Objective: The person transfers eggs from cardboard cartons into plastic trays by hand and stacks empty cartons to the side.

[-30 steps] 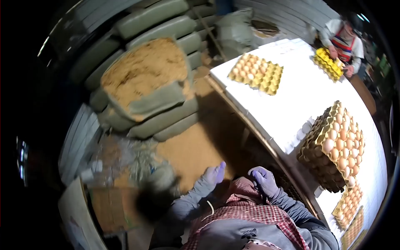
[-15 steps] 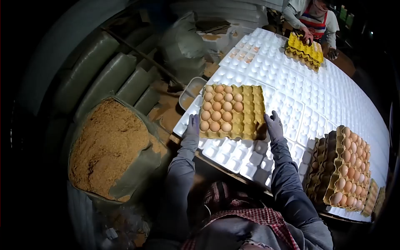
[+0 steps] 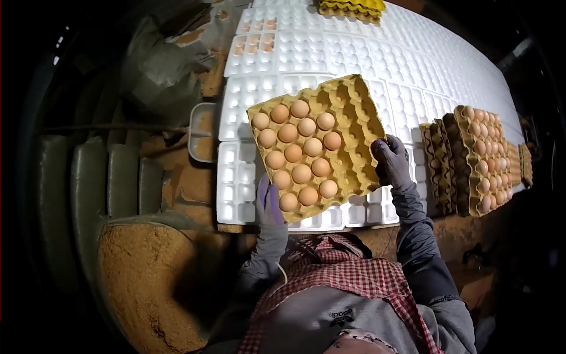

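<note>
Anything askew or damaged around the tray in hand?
Mildly askew: the egg tray, held by the left hand and right hand, is turned against the rows of white trays, probably just from handling. Eggs leave its right-side columns bare, so it looks lopsided. No cracked shells visible.

Egg tray (image 3: 349,121) left of stacked trays (image 3: 470,171)

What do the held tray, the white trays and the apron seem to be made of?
Held tray: probably moulded paper pulp, matt, judging by its dull tan-yellow colour and uneven edges.
White trays: perhaps foam or plastic, fairly smooth; bright white with moulded hollows.
Apron: apparently cloth, matt; its red-and-white checks fold softly.
</note>
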Motion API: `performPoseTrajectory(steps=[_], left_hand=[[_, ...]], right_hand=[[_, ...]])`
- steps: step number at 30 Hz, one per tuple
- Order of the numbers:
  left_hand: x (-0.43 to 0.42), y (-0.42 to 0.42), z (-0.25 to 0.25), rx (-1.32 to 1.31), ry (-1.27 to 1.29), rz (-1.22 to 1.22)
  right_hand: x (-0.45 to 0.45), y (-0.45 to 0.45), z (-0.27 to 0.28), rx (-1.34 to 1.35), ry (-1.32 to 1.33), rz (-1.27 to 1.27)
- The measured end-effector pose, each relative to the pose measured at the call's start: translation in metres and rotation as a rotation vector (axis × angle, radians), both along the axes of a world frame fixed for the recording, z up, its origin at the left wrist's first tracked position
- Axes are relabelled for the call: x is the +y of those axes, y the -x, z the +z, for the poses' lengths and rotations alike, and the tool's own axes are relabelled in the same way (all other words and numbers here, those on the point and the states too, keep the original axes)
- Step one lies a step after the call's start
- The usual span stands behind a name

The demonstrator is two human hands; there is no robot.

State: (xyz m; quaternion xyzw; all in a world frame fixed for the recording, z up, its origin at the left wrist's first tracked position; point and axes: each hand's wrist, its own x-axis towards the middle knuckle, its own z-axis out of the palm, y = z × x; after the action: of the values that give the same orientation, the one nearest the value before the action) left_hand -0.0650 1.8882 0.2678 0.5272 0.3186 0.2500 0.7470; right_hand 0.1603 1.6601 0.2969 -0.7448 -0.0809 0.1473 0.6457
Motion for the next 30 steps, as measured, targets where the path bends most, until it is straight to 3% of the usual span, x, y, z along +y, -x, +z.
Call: performPoseTrajectory(steps=[1, 4, 6, 8, 10, 11, 12, 14, 15, 16, 18, 20, 22, 23, 24, 26, 27, 28, 30], left_hand=[[-0.012, 0.004, -0.009, 0.004, -0.39, -0.125], [-0.036, -0.011, 0.023, -0.018, -0.97, -0.396], [-0.057, -0.015, 0.023, 0.106, -0.284, -0.55], [-0.057, -0.006, -0.001, 0.024, -0.597, -0.745], [-0.068, -0.005, 0.013, 0.334, -0.7, -0.653], [-0.067, -0.001, 0.019, 0.388, -1.108, -0.667], [-0.069, 0.001, 0.018, 0.397, -1.112, -0.668], [-0.074, 0.014, 0.014, 0.284, -1.286, -0.946], [-0.082, 0.016, 0.019, 0.336, -1.435, -0.924], [-0.083, 0.015, 0.016, 0.351, -1.436, -0.914], [-0.081, 0.015, 0.002, 0.343, -1.28, -0.835], [-0.083, 0.017, 0.005, 0.275, -1.215, -0.747], [-0.087, 0.018, 0.012, 0.197, -0.238, -0.292], [-0.089, 0.015, 0.013, 0.003, -0.156, -0.244], [-0.09, 0.013, 0.016, -0.187, -0.076, -0.196], [-0.095, 0.005, 0.036, 0.144, -0.756, -0.579], [-0.108, -0.004, 0.045, 0.291, -1.133, -0.668], [-0.12, -0.007, 0.047, 0.384, -1.326, -0.754], [-0.131, -0.009, 0.027, 0.549, -1.485, -0.837]], right_hand=[[-0.025, 0.004, 0.004, -0.008, 0.016, -0.056], [-0.092, 0.016, -0.002, -0.036, -0.001, -0.2], [-0.126, 0.024, -0.017, -0.217, 0.254, -0.226], [-0.142, 0.028, -0.011, -0.203, 0.446, -0.118], [-0.144, 0.042, -0.028, -0.487, 0.768, -0.136], [-0.131, 0.058, -0.016, -0.673, 0.929, -0.169], [-0.121, 0.071, 0.004, -0.692, 0.962, -0.056], [-0.1, 0.102, 0.029, -0.763, 0.866, 0.292], [-0.09, 0.113, 0.037, -0.774, 0.835, 0.441], [-0.081, 0.12, 0.033, -0.707, 0.772, 0.564], [-0.072, 0.127, 0.004, -0.801, 0.896, 0.6], [-0.08, 0.109, -0.01, -0.745, 0.686, 0.554], [-0.094, 0.088, 0.014, -0.148, 0.221, 0.409], [-0.098, 0.081, 0.021, 0.233, -0.173, 0.248], [-0.099, 0.072, 0.034, 0.245, -0.184, 0.257], [-0.079, 0.054, 0.024, -0.545, 0.306, 0.538], [-0.064, 0.061, 0.025, -0.624, 0.409, 0.601], [-0.053, 0.07, 0.014, -0.725, 0.651, 0.629], [-0.046, 0.068, -0.004, -0.777, 0.894, 0.73]])
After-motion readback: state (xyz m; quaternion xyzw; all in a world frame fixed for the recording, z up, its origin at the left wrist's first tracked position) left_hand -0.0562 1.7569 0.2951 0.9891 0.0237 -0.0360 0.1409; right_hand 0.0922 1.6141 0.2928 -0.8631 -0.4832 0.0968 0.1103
